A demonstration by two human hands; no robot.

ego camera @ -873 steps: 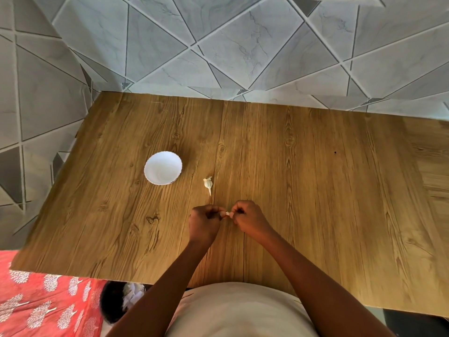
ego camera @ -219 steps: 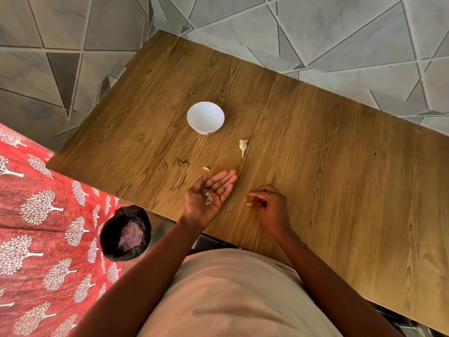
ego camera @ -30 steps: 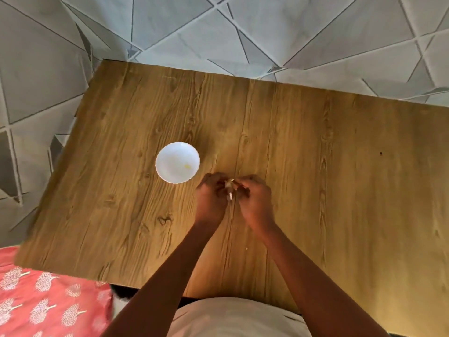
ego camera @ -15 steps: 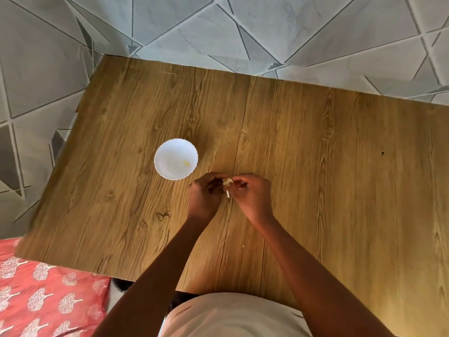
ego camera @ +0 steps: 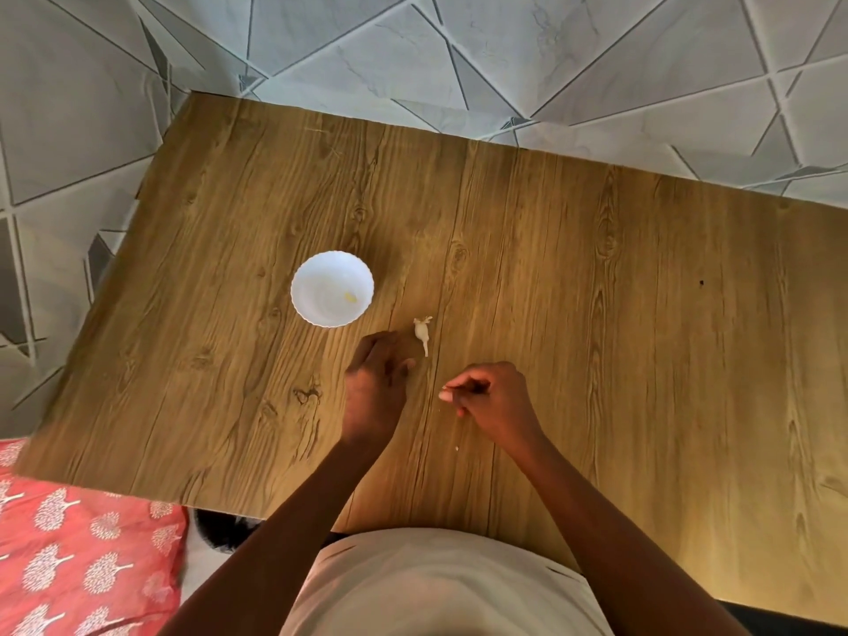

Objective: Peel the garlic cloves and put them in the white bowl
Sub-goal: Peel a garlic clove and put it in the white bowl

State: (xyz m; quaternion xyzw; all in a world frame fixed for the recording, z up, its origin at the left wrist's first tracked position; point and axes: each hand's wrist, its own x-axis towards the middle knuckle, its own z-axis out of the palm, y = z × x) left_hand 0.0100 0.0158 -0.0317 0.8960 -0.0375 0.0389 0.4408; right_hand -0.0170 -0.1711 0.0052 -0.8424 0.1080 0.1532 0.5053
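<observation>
Parting since half a second ago: left hand [ego camera: 374, 383] and right hand [ego camera: 491, 397] no longer joined over the garlic [ego camera: 422, 335], now lying on the table [ego camera: 596, 314] just right of the white bowl [ego camera: 332, 288]. Left relaxed, holding nothing, just below-left of the garlic; right pinching something tiny, seemingly peel. One peeled piece in the bowl; more peeling likely ahead.

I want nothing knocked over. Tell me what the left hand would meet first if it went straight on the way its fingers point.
The left hand points up and slightly right across the table. It would probably brush the garlic piece first; the white bowl lies left of that line. Depth is unclear.
</observation>
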